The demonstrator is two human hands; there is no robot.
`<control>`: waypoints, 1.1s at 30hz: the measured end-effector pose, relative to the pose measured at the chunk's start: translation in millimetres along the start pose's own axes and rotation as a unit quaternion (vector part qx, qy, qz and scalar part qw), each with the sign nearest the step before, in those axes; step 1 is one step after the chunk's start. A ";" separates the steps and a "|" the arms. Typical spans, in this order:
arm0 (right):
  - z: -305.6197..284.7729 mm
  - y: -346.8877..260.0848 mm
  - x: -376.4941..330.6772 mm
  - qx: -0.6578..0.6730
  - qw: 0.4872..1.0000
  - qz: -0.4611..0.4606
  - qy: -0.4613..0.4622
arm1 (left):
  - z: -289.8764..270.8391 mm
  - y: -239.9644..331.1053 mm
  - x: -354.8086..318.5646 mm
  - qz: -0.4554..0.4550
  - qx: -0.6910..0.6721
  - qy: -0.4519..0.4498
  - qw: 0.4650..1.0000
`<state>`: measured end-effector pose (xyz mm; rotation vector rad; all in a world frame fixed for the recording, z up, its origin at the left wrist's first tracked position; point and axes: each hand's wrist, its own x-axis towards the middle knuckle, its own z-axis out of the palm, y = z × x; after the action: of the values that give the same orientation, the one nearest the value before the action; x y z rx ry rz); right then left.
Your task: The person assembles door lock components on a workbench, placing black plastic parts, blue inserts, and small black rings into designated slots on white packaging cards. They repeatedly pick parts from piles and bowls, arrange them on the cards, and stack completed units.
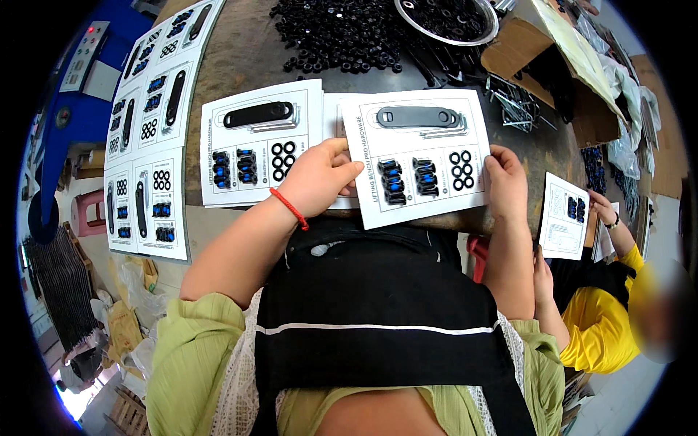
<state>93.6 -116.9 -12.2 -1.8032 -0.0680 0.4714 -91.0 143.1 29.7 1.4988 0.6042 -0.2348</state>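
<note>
In front of me, slightly tilted, is a white hardware card [407, 211] carrying a dark flat wrench, hex keys, two groups of black bolts with blue bands, and several black rings. My left hand [320, 178] is closed at its left edge, with the fingers partly hidden behind it. At the opposite edge, my right hand [507, 182] pinches the card between thumb and fingers. Just left of it, partly under my left wrist, a similar card [211, 145] lies on the table. Another white sheet [331, 109] shows between the two.
More such cards [149, 156] lie in a sheet at the left. Loose black nuts [342, 36] are heaped at the back, beside a metal bowl [494, 29]. A cardboard box [520, 51] and loose hex keys [516, 105] are at right. A co-worker in yellow [603, 327] holds another card [556, 243].
</note>
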 end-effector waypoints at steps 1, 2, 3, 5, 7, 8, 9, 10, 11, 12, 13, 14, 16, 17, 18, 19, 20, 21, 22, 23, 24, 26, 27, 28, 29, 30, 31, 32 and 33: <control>5.8 3.1 -0.7 -0.014 1.000 -0.011 0.003 | -5.1 2.2 -1.4 0.003 0.013 0.002 1.000; 10.5 4.4 -2.7 -0.009 1.000 -0.009 0.009 | -9.7 4.2 -2.1 0.007 0.026 0.003 1.000; 17.3 3.8 -6.2 -0.003 1.000 -0.006 0.013 | -14.1 5.0 -3.1 0.008 0.040 0.005 0.999; 27.4 4.1 -11.0 -0.016 0.999 -0.003 0.028 | -21.3 -0.6 -4.0 0.007 0.017 0.005 1.000; 32.3 3.5 -14.4 -0.025 0.999 0.003 0.031 | -21.7 2.3 -7.9 0.023 -0.019 0.009 1.000; 33.5 7.8 -14.5 -0.040 0.998 0.004 0.043 | -24.0 7.3 -13.0 -0.001 -0.048 -0.013 0.999; 34.3 11.3 -14.5 -0.038 0.998 0.005 0.047 | -23.6 10.5 -18.5 -0.002 -0.055 -0.003 0.998; 34.6 14.4 -14.2 -0.036 0.998 0.007 0.051 | -22.9 12.1 -23.6 -0.004 -0.062 0.007 0.998; 35.1 15.7 -14.4 -0.034 0.998 0.009 0.055 | -23.3 12.7 -25.4 -0.005 -0.068 0.017 0.998; 35.8 15.3 -15.1 -0.036 0.998 0.012 0.055 | -27.3 9.8 -25.5 -0.019 -0.069 -0.005 0.997; 36.8 14.9 -15.9 -0.037 0.998 0.015 0.056 | -27.2 9.6 -27.1 -0.016 -0.083 -0.006 0.996; 37.9 14.5 -16.9 -0.039 0.998 0.018 0.056 | -25.8 10.2 -30.9 -0.013 -0.097 -0.006 0.995; 41.5 12.4 -20.3 -0.042 0.997 0.016 0.056 | -23.1 22.1 -38.2 -0.014 -0.138 -0.039 0.990; 42.7 11.8 -21.0 -0.043 0.997 0.015 0.056 | -23.1 14.7 -37.5 -0.012 -0.136 -0.031 0.990; 43.5 13.6 -20.4 -0.046 0.997 0.011 0.058 | -22.8 6.2 -36.1 -0.010 -0.135 -0.022 0.991; 44.5 17.4 -19.6 -0.049 0.997 0.007 0.060 | -22.7 0.6 -35.6 -0.007 -0.133 -0.013 0.991; 45.2 20.3 -18.9 -0.052 0.997 0.003 0.061 | -23.0 -2.9 -36.4 -0.008 -0.137 -0.017 0.990; 44.8 21.9 -18.6 -0.057 0.997 -0.002 0.061 | -22.0 0.4 -37.7 -0.009 -0.142 -0.023 0.990; 43.8 23.3 -18.2 -0.061 0.996 -0.007 0.061 | -21.0 2.3 -38.3 -0.009 -0.147 -0.029 0.989; 43.0 24.4 -18.2 -0.066 0.996 -0.011 0.061 | -20.2 2.3 -38.1 -0.012 -0.152 -0.033 0.988; 43.1 24.8 -17.8 -0.066 0.996 -0.013 0.061 | -19.5 3.3 -37.7 -0.015 -0.156 -0.036 0.987; 44.5 25.2 -18.0 -0.066 0.996 -0.015 0.064 | -17.9 2.9 -37.4 -0.019 -0.142 -0.027 0.989; 45.8 22.6 -19.1 -0.067 0.996 -0.013 0.061 | -17.2 0.9 -37.8 -0.020 -0.125 -0.016 0.992; 47.0 18.0 -20.5 -0.067 0.996 -0.010 0.059 | -16.6 -0.4 -38.0 -0.021 -0.108 -0.005 0.994; 47.4 15.7 -21.2 -0.068 0.996 -0.008 0.056 | -16.4 1.8 -38.9 -0.026 -0.109 -0.017 0.994; 46.5 16.1 -21.1 -0.071 0.996 -0.006 0.056 | -16.2 7.3 -40.2 -0.032 -0.109 -0.031 0.993; 45.5 17.0 -20.5 -0.074 0.996 -0.004 0.057 | -15.6 10.9 -40.9 -0.037 -0.110 -0.044 0.992; 44.4 18.2 -20.0 -0.077 0.995 -0.001 0.057 | -14.7 11.9 -40.9 -0.039 -0.108 -0.049 0.992; 44.0 20.2 -19.5 -0.079 0.995 -0.008 0.057 | -14.0 12.4 -41.6 -0.040 -0.106 -0.053 0.992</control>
<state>56.4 -88.2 -34.8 -1.9808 -0.0418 0.3588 -122.6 148.7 62.0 1.2515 0.5866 -0.3011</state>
